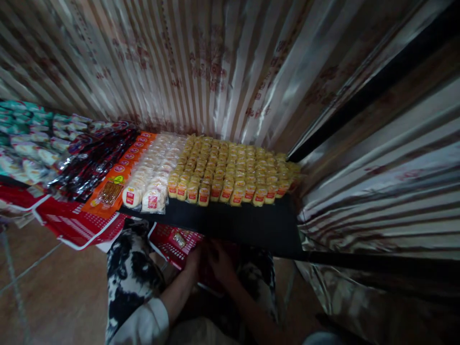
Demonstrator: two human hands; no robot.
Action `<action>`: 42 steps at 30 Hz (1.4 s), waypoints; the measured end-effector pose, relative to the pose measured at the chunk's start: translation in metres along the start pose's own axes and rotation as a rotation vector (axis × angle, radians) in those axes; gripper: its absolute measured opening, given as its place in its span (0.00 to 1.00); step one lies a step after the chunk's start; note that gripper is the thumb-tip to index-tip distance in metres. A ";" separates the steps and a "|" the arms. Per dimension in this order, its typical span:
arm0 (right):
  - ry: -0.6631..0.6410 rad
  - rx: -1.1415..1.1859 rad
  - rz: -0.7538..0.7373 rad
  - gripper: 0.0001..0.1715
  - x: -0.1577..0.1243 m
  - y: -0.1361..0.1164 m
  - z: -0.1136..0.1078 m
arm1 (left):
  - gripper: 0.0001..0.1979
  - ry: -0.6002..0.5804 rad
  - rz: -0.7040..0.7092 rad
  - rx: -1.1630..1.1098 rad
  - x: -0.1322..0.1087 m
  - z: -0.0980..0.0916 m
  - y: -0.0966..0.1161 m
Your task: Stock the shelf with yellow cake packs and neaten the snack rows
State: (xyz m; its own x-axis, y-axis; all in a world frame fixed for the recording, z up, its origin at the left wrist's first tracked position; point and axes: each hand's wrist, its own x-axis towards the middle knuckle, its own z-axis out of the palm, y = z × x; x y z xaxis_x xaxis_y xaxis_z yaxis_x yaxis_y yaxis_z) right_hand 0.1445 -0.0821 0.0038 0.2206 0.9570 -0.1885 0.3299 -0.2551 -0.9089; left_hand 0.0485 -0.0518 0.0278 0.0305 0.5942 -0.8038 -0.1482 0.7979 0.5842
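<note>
My left hand (194, 256) and my right hand (219, 262) are close together at the front edge of a black shelf (233, 223), over a red plastic basket (166, 245) at my lap. Deep shadow hides the fingers, so I cannot make out what they hold, if anything. One small wrapped packet (178, 239) lies in the basket, left of my left hand. On the shelf just beyond stand tight rows of small yellow wrapped snack packs (230, 172) with red labels.
Left along the shelf are clear-wrapped white round crackers (154, 195), orange snack packets (113, 187), dark shiny packets (95, 160) and green-and-white packets (30, 139). More red baskets (77, 220) sit below. A striped curtain (215, 72) hangs behind; a black bar (359, 91) slants at right.
</note>
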 end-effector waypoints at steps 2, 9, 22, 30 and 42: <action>-0.026 -0.034 -0.085 0.25 -0.010 -0.016 -0.010 | 0.09 -0.017 0.002 -0.042 -0.010 -0.006 0.007; -0.114 -0.156 -0.312 0.28 -0.037 -0.054 -0.045 | 0.07 -0.112 0.057 -0.121 -0.060 -0.019 0.037; 0.065 -0.006 -0.412 0.19 -0.043 -0.085 -0.070 | 0.23 -0.279 0.342 -0.113 -0.109 0.000 0.076; 0.247 -0.011 -0.415 0.18 -0.030 -0.075 -0.098 | 0.26 -0.252 0.515 0.195 -0.104 0.051 0.095; 0.716 -0.035 -0.311 0.26 0.036 -0.039 -0.160 | 0.16 -0.238 1.024 0.641 -0.088 0.171 0.160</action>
State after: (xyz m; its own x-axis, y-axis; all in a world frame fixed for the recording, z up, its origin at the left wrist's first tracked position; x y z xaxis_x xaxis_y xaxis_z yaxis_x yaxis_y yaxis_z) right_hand 0.2866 -0.0597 0.0916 0.6475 0.6662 0.3700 0.5000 -0.0050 -0.8660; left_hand 0.1911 0.0407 0.2114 0.3747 0.9253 0.0590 0.3006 -0.1814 0.9363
